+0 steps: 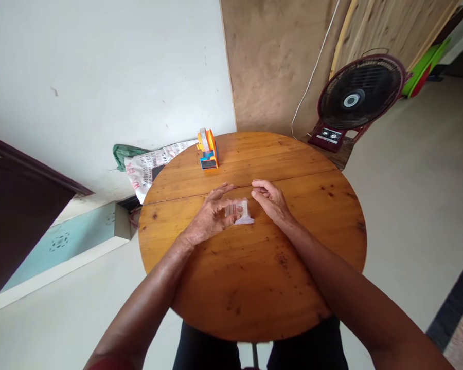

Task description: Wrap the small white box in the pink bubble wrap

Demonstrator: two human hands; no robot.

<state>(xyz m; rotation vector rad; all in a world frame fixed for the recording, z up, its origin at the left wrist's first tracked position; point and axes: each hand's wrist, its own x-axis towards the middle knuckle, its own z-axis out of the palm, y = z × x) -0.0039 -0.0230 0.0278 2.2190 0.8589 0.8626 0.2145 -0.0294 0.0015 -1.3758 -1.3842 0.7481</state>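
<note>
A small packet in clear, crinkled wrapping point(246, 214) lies near the middle of the round wooden table point(231, 288). Over its left side hovers my left hand point(212, 216), thumb and fingers apart, partly covering it; whether they touch the wrapping is hard to make out. Just right of the packet is my right hand point(273, 204), its fingers loosely bent and a gap between thumb and fingertips, with nothing visible in it. Beyond both hands, an orange and blue tape dispenser point(209, 150) with a roll stands toward the table's far edge.
A dark red fan point(360, 95) stands past the table's far right side. Against the white wall lie a printed white sack point(139, 177) and a green bag point(129, 154). A pale blue panel point(65, 239) is on the floor at left.
</note>
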